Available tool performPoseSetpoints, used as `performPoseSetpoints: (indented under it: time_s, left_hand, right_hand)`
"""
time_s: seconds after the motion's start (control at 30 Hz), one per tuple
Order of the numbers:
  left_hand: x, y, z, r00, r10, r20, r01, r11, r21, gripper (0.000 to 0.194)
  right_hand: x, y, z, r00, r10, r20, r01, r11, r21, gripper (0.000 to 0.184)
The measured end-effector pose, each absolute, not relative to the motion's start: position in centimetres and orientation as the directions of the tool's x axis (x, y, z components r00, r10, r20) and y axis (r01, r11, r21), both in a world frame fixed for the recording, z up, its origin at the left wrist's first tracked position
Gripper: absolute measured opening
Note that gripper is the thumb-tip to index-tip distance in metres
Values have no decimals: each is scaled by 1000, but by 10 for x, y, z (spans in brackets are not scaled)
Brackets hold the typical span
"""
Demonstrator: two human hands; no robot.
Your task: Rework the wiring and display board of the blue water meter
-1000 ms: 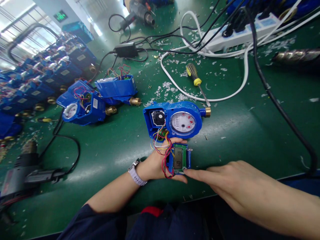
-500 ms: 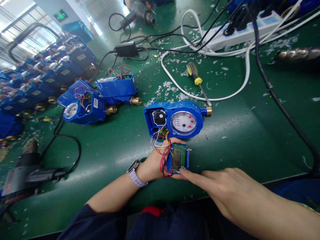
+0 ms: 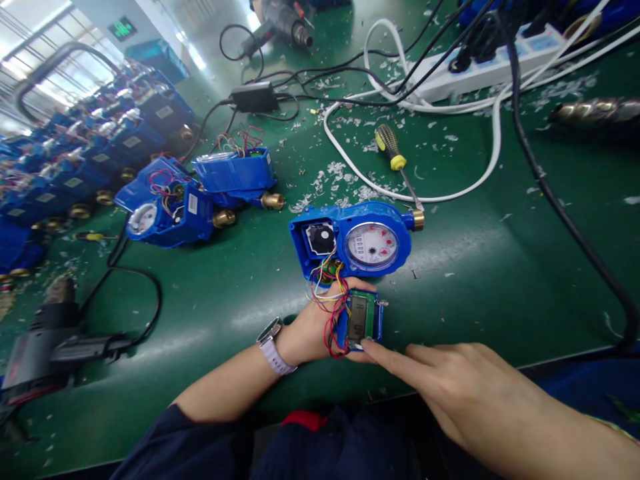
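Note:
My left hand is closed around a small display module, a green circuit board with a grey LCD in a blue frame. Some of its fingers are hidden beneath the module. My right hand reaches in from the right with the index fingertip on the module's lower edge; it holds nothing, and its other fingers are bent. Red, yellow, white and black wires run from the module to a blue water meter lying just beyond. The meter has a round dial, an uncovered compartment and a brass threaded end.
Two similar blue meters lie left, near rows of more meters. A heat gun is at the left edge, another at the back. A screwdriver, power strip, cables and plastic scraps lie beyond the meter.
The meter, module and both hands sit slightly further right in the picture. My right index fingertip stays on the module's lower edge. The characters on the LCD look slightly different.

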State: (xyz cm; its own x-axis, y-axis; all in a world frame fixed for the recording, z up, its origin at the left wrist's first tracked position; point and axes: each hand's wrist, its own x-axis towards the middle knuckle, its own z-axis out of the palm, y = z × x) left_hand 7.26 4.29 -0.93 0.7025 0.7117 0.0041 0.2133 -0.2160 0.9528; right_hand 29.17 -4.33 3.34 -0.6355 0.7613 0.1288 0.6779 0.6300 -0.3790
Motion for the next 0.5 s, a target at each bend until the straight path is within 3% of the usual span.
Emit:
performPoseSetpoints:
  time_s: [0.17, 0.37, 0.5]
  left_hand:
    - [74, 42, -10, 689, 725, -20, 174, -138, 975, 69]
    - [76, 44, -2, 715, 698, -44, 227, -173, 958, 70]
    - [75, 46, -1, 716, 698, -14, 240, -228, 944, 64]
  right_hand:
    - [285, -56, 23, -582, 794, 177, 697, 599, -394, 69]
    - [280, -59, 12, -494, 864, 99, 581, 412, -702, 60]
    - [275, -61, 6, -466, 881, 86, 467, 327, -822, 64]
